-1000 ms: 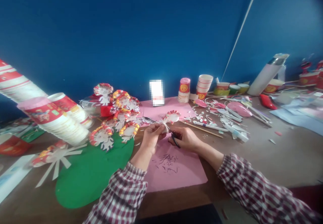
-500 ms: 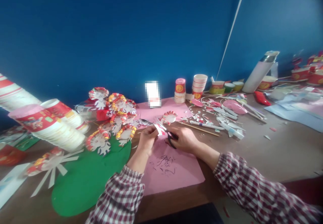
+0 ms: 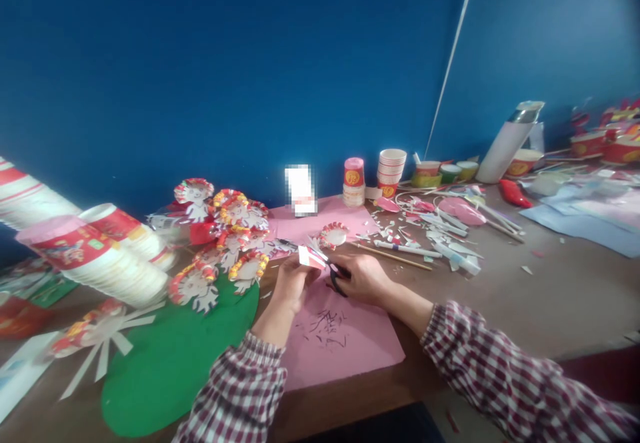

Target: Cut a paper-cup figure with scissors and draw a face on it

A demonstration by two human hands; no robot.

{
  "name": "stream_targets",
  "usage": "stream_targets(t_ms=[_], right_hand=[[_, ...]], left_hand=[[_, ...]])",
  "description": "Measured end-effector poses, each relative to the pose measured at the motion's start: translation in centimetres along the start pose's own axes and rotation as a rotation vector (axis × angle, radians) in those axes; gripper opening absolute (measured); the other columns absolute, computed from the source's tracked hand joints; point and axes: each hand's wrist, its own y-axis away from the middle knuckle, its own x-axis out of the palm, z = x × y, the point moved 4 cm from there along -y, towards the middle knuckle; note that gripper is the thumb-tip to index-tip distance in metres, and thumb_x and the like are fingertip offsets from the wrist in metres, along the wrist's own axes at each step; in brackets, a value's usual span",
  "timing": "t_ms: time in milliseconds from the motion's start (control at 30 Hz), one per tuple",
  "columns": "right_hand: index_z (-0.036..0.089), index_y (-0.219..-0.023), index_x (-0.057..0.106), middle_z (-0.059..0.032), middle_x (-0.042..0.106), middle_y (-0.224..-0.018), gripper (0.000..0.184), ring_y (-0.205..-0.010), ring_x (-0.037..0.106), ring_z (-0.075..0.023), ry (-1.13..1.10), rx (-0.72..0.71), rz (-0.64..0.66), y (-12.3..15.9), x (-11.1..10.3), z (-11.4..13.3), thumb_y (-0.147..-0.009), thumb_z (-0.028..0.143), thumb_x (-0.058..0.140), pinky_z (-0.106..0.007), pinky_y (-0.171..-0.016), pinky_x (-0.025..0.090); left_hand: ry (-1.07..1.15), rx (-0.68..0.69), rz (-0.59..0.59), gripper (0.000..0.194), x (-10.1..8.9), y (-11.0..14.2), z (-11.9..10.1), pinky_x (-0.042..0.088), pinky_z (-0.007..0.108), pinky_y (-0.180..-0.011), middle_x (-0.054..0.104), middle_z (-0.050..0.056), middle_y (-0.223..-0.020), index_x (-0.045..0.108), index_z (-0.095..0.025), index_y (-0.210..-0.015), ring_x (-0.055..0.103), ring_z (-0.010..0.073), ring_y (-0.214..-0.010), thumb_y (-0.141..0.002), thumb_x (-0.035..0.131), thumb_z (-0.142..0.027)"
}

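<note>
Between the fingers of my left hand (image 3: 291,283) is a small white and red piece of paper (image 3: 311,258). My right hand (image 3: 366,279) is closed on a pair of scissors (image 3: 336,279) with black handles, whose blades point up and left, right at the paper. Whether the blades are apart is too small to tell. Both hands are over a pink sheet (image 3: 350,350) with dark scribbles. Just beyond the scissors lies a round paper piece with a red and yellow curled rim (image 3: 334,235).
Stacked paper cups (image 3: 110,263) lean at the left beside a green sheet (image 3: 180,363) and several paper-cup figures (image 3: 233,206). Paper scraps, a wooden stick (image 3: 393,255) and white tubes lie at the right. Cup stacks (image 3: 392,171) and a thermos (image 3: 510,143) stand near the blue wall.
The paper in my left hand has turned and shifted slightly left, showing more of its white face. The scissors stay in my right hand, close to it. The whole view has shifted a little.
</note>
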Motion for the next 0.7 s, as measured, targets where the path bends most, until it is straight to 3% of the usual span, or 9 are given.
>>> stream_targets(t_ms=[500,700], right_hand=[[0.022,-0.102,0.067,-0.0015,0.069,-0.080,0.026,-0.070,0.061,-0.0152,-0.013,-0.009,-0.039,-0.02,0.01,0.02,-0.078,0.023,0.060,-0.023,-0.060,0.036],[0.021,-0.095,0.067,-0.0010,0.069,-0.077,0.019,-0.068,0.060,-0.0145,0.010,-0.018,-0.048,-0.10,0.13,-0.06,-0.077,0.023,0.060,-0.023,-0.059,0.035]], left_hand=[[0.094,-0.045,-0.075,0.030,0.74,0.53,-0.19,0.047,0.022,-0.055,0.059,-0.002,-0.053,0.060,-0.013,-0.057,0.053,0.0089,-0.053,-0.036,0.081,-0.012],[0.101,-0.044,-0.048,0.031,0.77,0.47,-0.14,0.051,0.027,-0.062,0.062,-0.002,-0.058,0.063,-0.014,-0.062,0.061,0.0137,-0.061,-0.036,0.080,-0.009]])
